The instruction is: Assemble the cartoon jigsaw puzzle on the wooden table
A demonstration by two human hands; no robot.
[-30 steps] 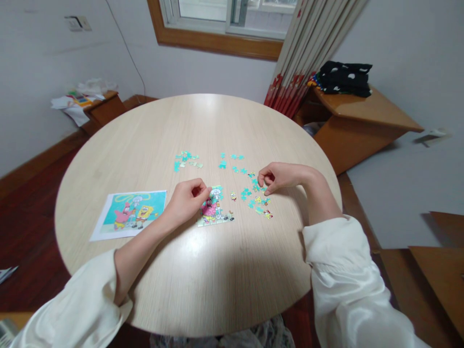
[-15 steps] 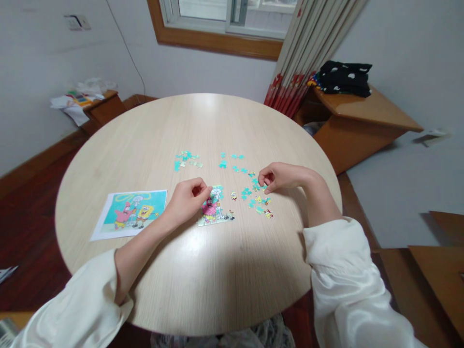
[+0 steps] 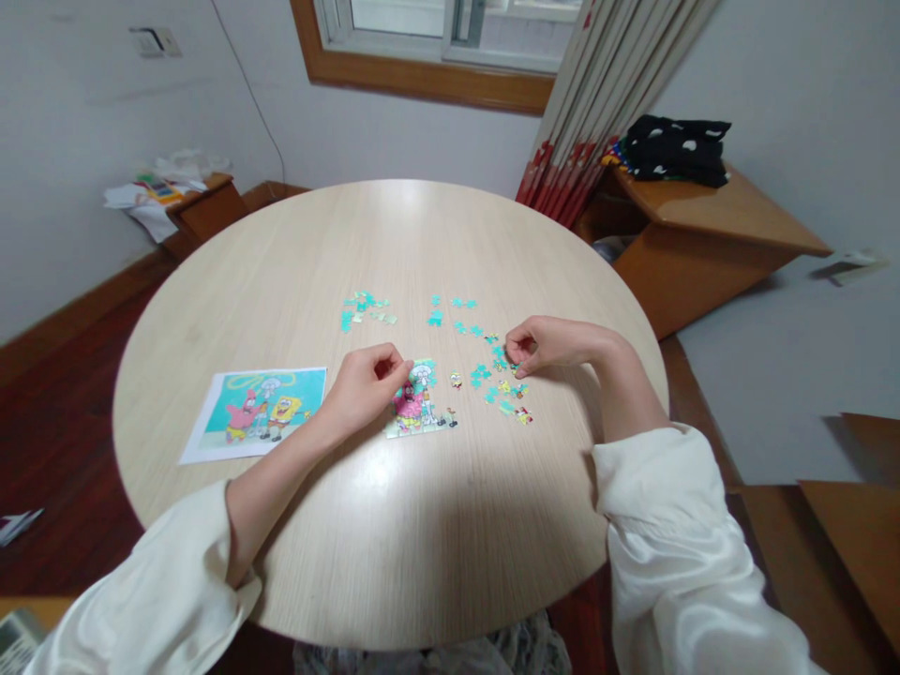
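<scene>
A partly joined jigsaw puzzle (image 3: 423,409) with a pink starfish and a pale green squid figure lies mid-table. My left hand (image 3: 367,382) has its fingers curled and its thumb and forefinger together at the puzzle's upper left, covering part of it; whether a piece is between them is hidden. To the right, my right hand (image 3: 535,343) is closed in a pinch low over loose jigsaw pieces (image 3: 504,387); what its fingertips hold is too small to tell. Between the hands lies a yellow face piece (image 3: 456,380), apart from the joined part.
A printed reference picture (image 3: 262,411) lies left of my left hand on the round wooden table (image 3: 408,534). More turquoise pieces (image 3: 361,306) and several others (image 3: 435,320) lie farther back. Black cloth (image 3: 677,150) rests on a wooden cabinet (image 3: 731,220) beyond the table's right edge.
The fingers of my right hand have drawn closer together at the loose pieces. My left hand keeps its place on the puzzle. The whole view has shifted slightly.
</scene>
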